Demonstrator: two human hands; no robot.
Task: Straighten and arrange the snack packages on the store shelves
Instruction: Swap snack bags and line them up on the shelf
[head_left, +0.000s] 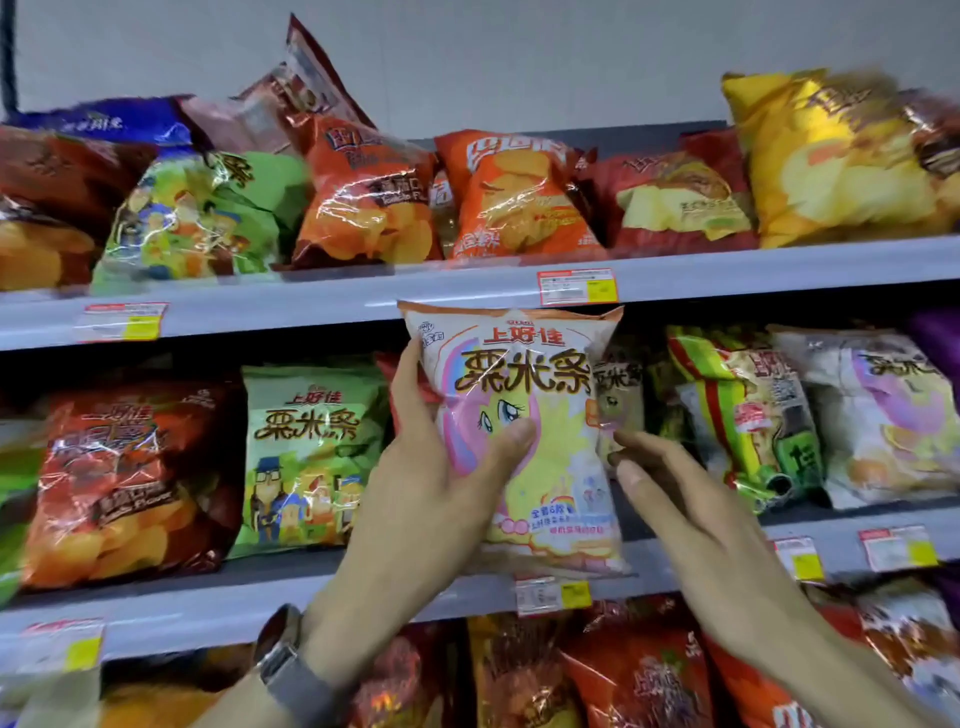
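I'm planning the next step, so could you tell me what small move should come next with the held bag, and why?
Probably ease the pink pony bag upright onto the middle shelf: the left hand grips it in front of the row, with the right hand open beside it.

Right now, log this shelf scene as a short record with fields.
left grip: holds the pink-and-yellow bag, thumb on its front
right grip: fingers straight, by the bag's lower right edge; contact unclear
bag pose: upright, in front of the middle shelf
left neighbour: green bag, standing upright
right neighbour: green-and-red bag, tilted
top shelf: chip bags leaning, uneven
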